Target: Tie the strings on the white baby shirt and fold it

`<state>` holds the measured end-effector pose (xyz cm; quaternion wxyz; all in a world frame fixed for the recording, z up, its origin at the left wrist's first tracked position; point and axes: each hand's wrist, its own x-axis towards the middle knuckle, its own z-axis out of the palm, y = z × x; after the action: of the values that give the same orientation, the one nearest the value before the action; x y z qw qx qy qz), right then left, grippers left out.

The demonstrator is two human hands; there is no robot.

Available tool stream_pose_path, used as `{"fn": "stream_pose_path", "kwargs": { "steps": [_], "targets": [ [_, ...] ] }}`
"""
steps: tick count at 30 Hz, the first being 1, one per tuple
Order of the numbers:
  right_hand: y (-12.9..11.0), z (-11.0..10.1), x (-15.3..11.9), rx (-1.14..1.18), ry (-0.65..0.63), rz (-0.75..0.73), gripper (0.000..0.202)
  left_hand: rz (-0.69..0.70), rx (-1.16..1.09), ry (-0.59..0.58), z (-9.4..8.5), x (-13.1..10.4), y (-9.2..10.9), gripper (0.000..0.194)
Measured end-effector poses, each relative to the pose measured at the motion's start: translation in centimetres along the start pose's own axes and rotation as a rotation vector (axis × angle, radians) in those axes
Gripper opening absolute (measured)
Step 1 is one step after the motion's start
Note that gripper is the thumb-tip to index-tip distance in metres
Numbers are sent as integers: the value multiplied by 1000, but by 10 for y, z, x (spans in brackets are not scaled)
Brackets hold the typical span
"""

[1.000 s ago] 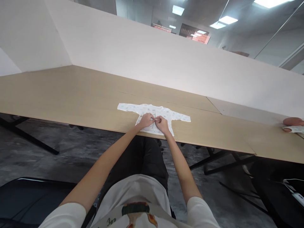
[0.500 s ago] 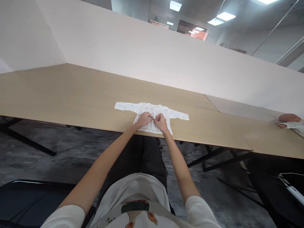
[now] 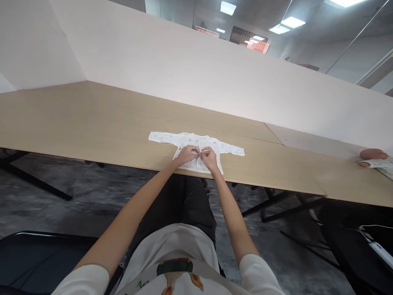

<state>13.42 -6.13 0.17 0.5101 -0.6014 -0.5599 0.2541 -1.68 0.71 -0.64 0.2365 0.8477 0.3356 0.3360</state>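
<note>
A small white baby shirt (image 3: 192, 140) with a faint print lies front up on the table, its sleeves spread to both sides. My left hand (image 3: 188, 154) rests over its front and pinches the cloth near the centre opening. Close beside it, my right hand (image 3: 209, 158) pinches the other edge of that opening. The fingertips of both hands nearly meet at the middle of the shirt. Any fastener between them is too small to make out.
The long wooden table (image 3: 92, 123) runs along a white partition (image 3: 172, 61). At the far right lies a doll-like figure (image 3: 373, 154) in white cloth. Black chairs stand at the lower left (image 3: 39, 262) and lower right, the latter bearing a white device (image 3: 381, 252).
My fingertips have shifted very slightly at the shirt's centre opening, the right fingers lifting the cloth edge a little. The shirt lies in the same place.
</note>
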Motion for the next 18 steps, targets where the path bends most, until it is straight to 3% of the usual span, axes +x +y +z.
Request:
{"fn": "stream_pose_path", "kwargs": {
  "steps": [4, 9, 11, 18],
  "targets": [
    [-4, 1, 0, -12, 0, 2, 16, 17, 22, -5, 1, 0, 1, 20],
    [2, -3, 3, -90, 308, 68, 19, -44, 120, 8, 0, -3, 6, 24],
    [5, -4, 3, -138, 355, 96, 22, -65, 157, 17, 1, -3, 8, 24],
    [-7, 8, 25, -453, 154, 192, 24, -64, 186, 30, 5, -2, 3, 22]
  ]
}}
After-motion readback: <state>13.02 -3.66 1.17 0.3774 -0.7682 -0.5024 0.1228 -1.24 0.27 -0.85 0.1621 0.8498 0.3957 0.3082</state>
